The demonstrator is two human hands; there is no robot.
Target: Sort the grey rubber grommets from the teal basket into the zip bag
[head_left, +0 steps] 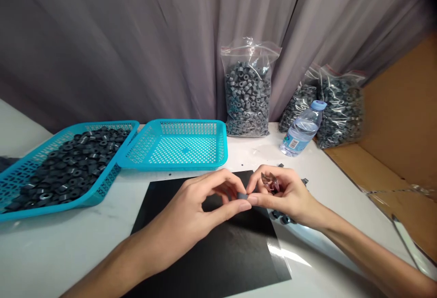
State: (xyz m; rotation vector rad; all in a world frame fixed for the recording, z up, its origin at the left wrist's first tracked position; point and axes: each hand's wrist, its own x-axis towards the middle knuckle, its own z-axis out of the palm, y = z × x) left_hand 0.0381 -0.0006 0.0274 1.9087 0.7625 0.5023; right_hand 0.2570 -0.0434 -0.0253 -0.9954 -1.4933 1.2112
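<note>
Both hands meet over a black mat [218, 252] on the white table. My left hand [201, 209] pinches a small dark grey ring-shaped part [242, 195] between thumb and fingers. My right hand [285, 195] touches the same part with thumb and forefinger and also cups a small shiny crumpled bit [269, 182] in its fingers. A few loose grey parts [282, 218] lie on the table under the right hand.
A blue basket [20, 175] full of grey ring parts stands at the left. A second blue basket [211, 152] beside it holds nothing. Clear bags of grey parts [247, 93] [337, 111] and a water bottle [302, 129] stand at the back. Cardboard [399, 120] lies at the right.
</note>
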